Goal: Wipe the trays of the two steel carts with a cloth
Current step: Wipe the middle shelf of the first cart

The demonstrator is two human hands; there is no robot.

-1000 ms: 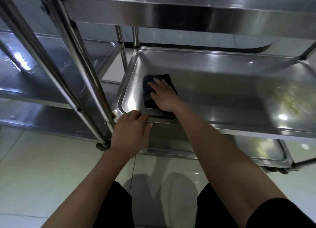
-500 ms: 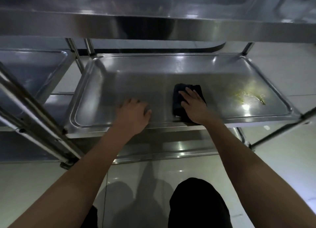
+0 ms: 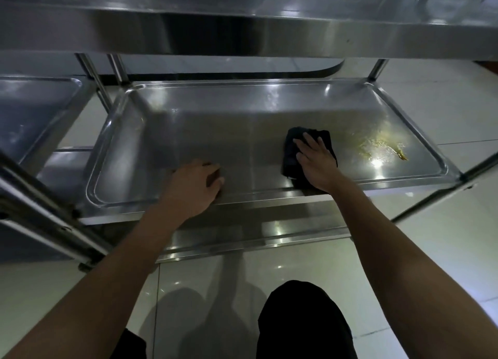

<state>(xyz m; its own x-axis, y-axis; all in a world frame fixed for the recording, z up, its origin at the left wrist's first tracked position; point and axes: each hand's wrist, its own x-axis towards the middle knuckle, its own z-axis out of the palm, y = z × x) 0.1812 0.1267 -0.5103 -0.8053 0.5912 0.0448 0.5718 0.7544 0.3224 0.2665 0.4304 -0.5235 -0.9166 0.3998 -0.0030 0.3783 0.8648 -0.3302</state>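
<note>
Right hand flat on the black cloth in the cart's middle tray.
The fingers lie straight, pressing the cloth to the tray floor near the front rim, just left of a yellowish smear. The left hand rests on the front rim with fingers curled over it. A second cart's tray stands at left.

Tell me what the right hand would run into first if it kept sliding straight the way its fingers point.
The right hand lies flat on the dark cloth, fingers pointing toward the far side of the tray. Bare steel lies ahead, so it would probably first meet the tray's far rim. The yellow stain sits off to its right.
</note>
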